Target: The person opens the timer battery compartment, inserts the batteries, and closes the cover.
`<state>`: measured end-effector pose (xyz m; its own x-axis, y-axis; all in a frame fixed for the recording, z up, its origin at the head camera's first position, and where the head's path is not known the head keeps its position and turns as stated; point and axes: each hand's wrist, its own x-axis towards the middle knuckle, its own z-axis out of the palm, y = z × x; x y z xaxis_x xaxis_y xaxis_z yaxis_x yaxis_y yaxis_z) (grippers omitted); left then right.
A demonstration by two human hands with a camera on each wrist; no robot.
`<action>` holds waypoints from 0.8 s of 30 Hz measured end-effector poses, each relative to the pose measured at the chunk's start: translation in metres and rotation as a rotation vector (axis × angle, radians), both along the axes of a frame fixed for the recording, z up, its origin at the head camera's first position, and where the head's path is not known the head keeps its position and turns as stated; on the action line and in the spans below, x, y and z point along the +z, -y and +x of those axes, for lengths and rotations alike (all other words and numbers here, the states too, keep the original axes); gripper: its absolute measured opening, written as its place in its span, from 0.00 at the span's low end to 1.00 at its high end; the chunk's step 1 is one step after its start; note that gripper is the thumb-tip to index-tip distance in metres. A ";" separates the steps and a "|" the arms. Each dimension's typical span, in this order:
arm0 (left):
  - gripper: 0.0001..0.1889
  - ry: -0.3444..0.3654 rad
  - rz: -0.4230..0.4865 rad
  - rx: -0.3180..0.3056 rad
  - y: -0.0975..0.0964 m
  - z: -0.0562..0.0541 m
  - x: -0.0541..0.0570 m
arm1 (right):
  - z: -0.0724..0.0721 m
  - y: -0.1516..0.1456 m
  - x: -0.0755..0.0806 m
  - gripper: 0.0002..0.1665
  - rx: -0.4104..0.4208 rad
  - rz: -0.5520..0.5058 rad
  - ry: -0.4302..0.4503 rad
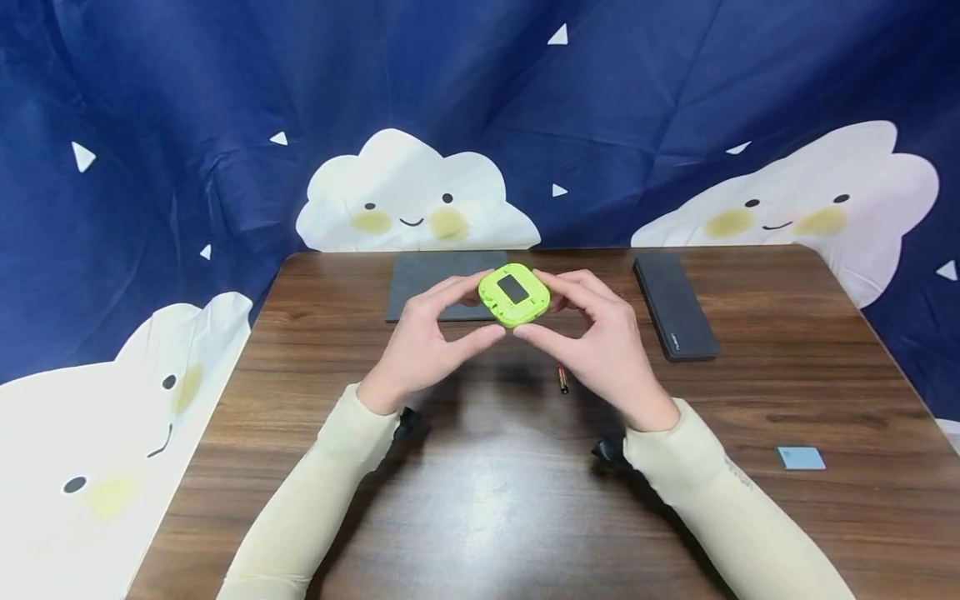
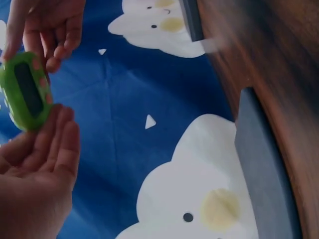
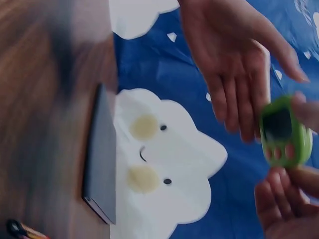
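Both hands hold a lime-green digital timer (image 1: pixel 531 297) above the table, its back towards the head camera. That back has a dark rectangle in the middle and an uncovered slot at one corner. My left hand (image 1: pixel 423 343) grips the left side between thumb and fingers. On the opposite side, my right hand (image 1: pixel 603 342) pinches the edge the same way, the thumbs close together below. A dark screen and pinkish buttons on the timer (image 2: pixel 26 89) show in the left wrist view. Beneath the right hand, a small battery (image 1: pixel 563 379) lies on the table.
Behind the left hand lies a flat dark grey slab (image 1: pixel 412 287). A long black box (image 1: pixel 675 308) is at the back right, and a light blue card (image 1: pixel 801 458) lies nearer on the right. A blue cloud-print curtain (image 1: pixel 600 100) hangs behind the wooden table (image 1: pixel 285 367).
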<state>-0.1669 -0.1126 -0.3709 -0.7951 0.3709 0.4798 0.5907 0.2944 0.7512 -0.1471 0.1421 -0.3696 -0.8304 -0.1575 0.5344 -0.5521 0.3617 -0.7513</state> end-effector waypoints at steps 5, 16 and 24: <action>0.41 0.037 -0.039 0.052 -0.003 0.002 -0.002 | 0.007 0.014 -0.005 0.39 -0.119 0.032 -0.020; 0.35 0.033 -0.028 0.083 -0.003 -0.002 -0.006 | 0.006 0.006 -0.001 0.40 -0.053 0.094 -0.008; 0.37 0.049 -0.056 0.049 0.001 -0.003 -0.005 | 0.007 0.004 0.000 0.38 -0.058 0.087 -0.002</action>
<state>-0.1697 -0.1136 -0.3764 -0.8348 0.3564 0.4196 0.5378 0.3643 0.7603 -0.1396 0.1382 -0.3699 -0.8386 -0.1550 0.5223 -0.5296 0.4566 -0.7148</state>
